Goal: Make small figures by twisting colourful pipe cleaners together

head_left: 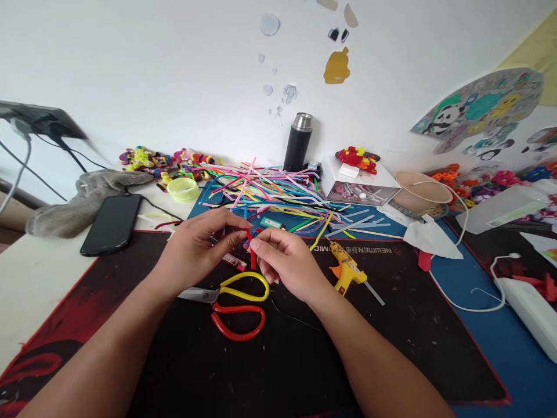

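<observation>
A short red pipe cleaner point(253, 259) is pinched between my two hands over the dark desk mat. The fingertips of my left hand point(198, 247) close on its upper end. My right hand point(287, 258) grips it lower down with thumb and forefinger. Just below the hands lie scissors point(239, 335) with one yellow and one red handle, blades pointing left. Right of my right hand rests a yellow glue gun point(347, 271) with a clear glue stick in its back. Behind the fingers, a small lighter-like item point(235, 261) is partly covered.
A heap of coloured pipe cleaners point(270, 188) spreads behind the mat point(404, 348). A black thermos point(298, 145) stands against the wall. At left are a phone point(112, 224) and a yellow-green tape roll point(183, 190); at right, a white box point(361, 183), a bowl point(424, 188) and a cable.
</observation>
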Motion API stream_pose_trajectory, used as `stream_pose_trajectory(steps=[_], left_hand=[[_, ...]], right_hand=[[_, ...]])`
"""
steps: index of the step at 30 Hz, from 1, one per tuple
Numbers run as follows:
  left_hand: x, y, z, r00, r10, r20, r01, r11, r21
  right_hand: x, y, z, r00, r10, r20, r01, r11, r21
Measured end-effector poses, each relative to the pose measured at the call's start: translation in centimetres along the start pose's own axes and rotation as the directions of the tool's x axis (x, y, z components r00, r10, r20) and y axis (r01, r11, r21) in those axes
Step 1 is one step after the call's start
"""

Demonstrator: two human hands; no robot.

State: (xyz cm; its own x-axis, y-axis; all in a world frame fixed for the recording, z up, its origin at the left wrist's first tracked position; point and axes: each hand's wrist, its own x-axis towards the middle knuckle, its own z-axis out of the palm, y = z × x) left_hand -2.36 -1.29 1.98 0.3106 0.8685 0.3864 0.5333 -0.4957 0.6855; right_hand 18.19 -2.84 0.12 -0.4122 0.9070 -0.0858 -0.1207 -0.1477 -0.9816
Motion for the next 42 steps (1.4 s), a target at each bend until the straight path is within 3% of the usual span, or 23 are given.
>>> stream_pose_trajectory(steps=[25, 33, 42], left_hand=[[-0.3, 0.7, 1.6, 0.992, 0.023, -0.124, 0.000, 0.984, 0.177], [-0.5, 0.4, 1.6, 0.990, -0.044, -0.131, 0.057, 0.994, 0.095], [-0.6, 1.0, 1.7, 0.989, 0.055, -0.138, -0.049, 0.998, 0.048]], right_hand=[[0.5, 1.0, 0.5, 0.999, -0.023, -0.031, 0.024, 1.000, 0.020], [0.3, 0.4, 0.3, 0.999, 0.036, -0.025, -0.034, 0.998, 0.047], [0.5, 0.8, -0.1, 0.999, 0.006, -0.040, -0.003, 0.997, 0.082]])
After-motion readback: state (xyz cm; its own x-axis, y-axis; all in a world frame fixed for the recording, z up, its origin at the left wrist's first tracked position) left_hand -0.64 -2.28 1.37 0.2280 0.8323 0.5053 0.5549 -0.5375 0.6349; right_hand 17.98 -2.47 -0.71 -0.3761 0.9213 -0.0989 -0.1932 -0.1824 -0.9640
